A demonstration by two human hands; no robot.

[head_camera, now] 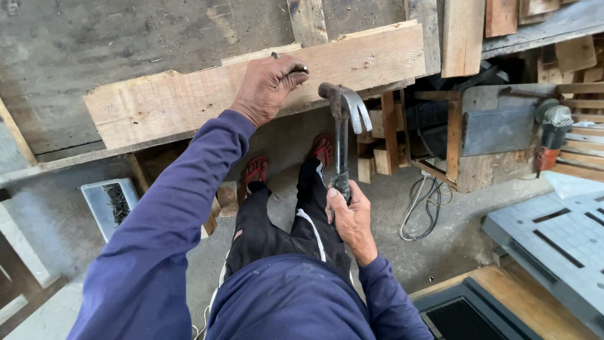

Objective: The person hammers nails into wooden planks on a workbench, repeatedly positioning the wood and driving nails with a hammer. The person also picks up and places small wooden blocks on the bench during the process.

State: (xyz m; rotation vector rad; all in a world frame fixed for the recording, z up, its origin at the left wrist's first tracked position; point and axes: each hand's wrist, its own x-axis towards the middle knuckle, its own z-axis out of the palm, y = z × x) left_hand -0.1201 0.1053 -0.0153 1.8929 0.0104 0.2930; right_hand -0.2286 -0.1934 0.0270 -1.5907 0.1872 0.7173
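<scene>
— Hands first: your left hand (269, 85) rests on the wooden plank (189, 94), fingers curled around a nail (301, 68) pinched at the plank's near edge. Your right hand (350, 217) is closed tight around the handle of the claw hammer (343, 126), head raised just right of the nail.

— Where does the plank sit?

— Across the counter (75, 50), far from your body, above your red sandals (257, 170) on the floor.

— How do you strike well?

— I'd say hold the nail upright, keep your fingertips low, and start with light taps so the hammer face lands square. Your grip sits low on the handle, which gives swing but less control. An angle grinder (553, 129) lies well apart at right.
</scene>
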